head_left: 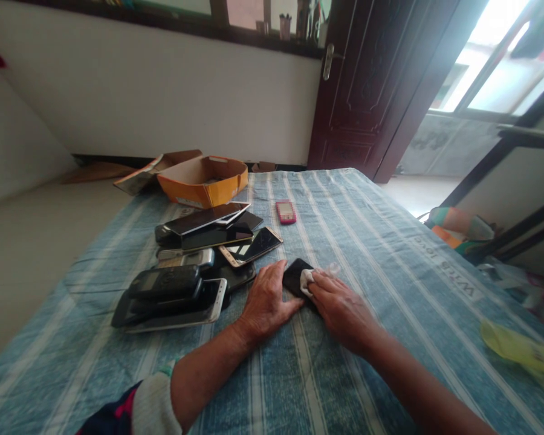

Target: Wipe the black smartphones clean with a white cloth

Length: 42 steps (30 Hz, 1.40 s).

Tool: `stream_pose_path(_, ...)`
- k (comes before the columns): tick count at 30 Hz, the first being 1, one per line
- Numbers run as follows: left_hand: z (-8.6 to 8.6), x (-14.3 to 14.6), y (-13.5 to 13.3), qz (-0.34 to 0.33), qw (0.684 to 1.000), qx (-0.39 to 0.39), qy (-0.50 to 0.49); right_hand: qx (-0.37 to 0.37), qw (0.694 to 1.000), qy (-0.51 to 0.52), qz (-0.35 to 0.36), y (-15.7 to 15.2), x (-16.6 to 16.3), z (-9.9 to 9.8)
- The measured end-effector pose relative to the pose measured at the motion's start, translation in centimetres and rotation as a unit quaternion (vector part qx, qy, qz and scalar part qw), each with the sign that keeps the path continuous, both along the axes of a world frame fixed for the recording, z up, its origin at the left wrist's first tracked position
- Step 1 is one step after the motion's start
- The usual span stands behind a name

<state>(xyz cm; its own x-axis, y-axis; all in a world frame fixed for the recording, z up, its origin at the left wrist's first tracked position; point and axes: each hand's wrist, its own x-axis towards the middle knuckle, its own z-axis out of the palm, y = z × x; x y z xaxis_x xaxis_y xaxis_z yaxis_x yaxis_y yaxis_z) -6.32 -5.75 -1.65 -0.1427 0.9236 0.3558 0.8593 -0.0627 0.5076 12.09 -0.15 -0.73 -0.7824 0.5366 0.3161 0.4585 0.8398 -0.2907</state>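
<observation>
A black mobile phone (294,275) lies flat on the striped blue cloth in front of me. My left hand (267,296) grips its left side, with the fingers along the far left edge and the thumb at the near edge. In my right hand (340,305), a small crumpled white cloth (306,282) is pinched and pressed against the phone's upper face. That hand covers the phone's right part. Just beyond my right fingers is a small see-through round piece (334,267). Left of my left hand, a cracked gold-rimmed phone (256,246) lies closest.
Several old phones (167,281) are piled on the left of the striped tablecloth (263,374). Behind them stands an open orange cardboard box (204,184). A small pink-edged item (286,212) lies farther back. Yellow plastic (521,350) is at the right edge; a dark red door (358,90) stands beyond.
</observation>
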Motion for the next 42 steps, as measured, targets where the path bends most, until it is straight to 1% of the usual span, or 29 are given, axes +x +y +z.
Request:
stream_pose_path(3, -0.1, 0.0, 0.0, -0.003, 1.0, 0.002, 0.001, 0.011, 1.0, 0.002, 0.0, -0.7, 1.1, 0.0)
stream_pose_path(5, -0.1, -0.1, 0.0, -0.005, 1.0, 0.007, 0.0, 0.008, 1.0, -0.002, -0.002, -0.8, 1.0, 0.2)
stream_pose_path(8, -0.1, -0.1, 0.0, -0.003, 1.0, 0.011, 0.001, -0.005, 1.0, -0.015, -0.003, -0.4, -0.2, 0.6)
stream_pose_path(14, 0.3, -0.2, 0.0, -0.013, 1.0, 0.004, -0.001, -0.029, 0.999, -0.046, 0.002, 1.3, -3.7, 1.4)
stream_pose_path(17, 0.3, -0.2, 0.0, -0.016, 1.0, -0.001, -0.002, -0.028, 0.999, -0.043, 0.003, 1.6, -4.4, 1.6)
stream_pose_path(19, 0.2, -0.1, 0.0, -0.013, 1.0, -0.001, -0.001, -0.029, 0.999, -0.045, 0.006, 1.3, -4.0, 1.5)
stream_pose_path(24, -0.1, 0.0, 0.1, -0.005, 1.0, 0.008, 0.005, -0.02, 0.999, -0.04, 0.022, -0.1, -1.8, 1.1)
stream_pose_path(26, -0.2, 0.0, 0.1, -0.006, 1.0, 0.006, 0.004, -0.018, 0.999, -0.042, 0.021, -0.3, -1.6, 1.2)
stream_pose_path(28, -0.1, -0.1, 0.1, -0.004, 1.0, 0.002, 0.003, -0.02, 0.999, -0.048, 0.017, -0.1, -2.1, 1.4)
stream_pose_path(33, 0.2, -0.2, 0.1, -0.016, 1.0, -0.002, 0.002, -0.019, 0.999, -0.047, 0.01, 1.4, -4.7, 1.7)
stream_pose_path(36, 0.3, -0.2, 0.0, -0.022, 1.0, 0.002, 0.0, -0.021, 0.999, -0.041, 0.005, 1.7, -5.2, 1.7)
stream_pose_path(38, 0.3, -0.2, 0.0, -0.019, 1.0, 0.001, -0.002, -0.021, 0.999, -0.043, 0.007, 1.4, -4.7, 1.7)
stream_pose_path(42, 0.1, -0.1, 0.0, -0.005, 1.0, 0.013, -0.007, -0.016, 0.999, -0.048, 0.008, 0.1, -2.5, 1.5)
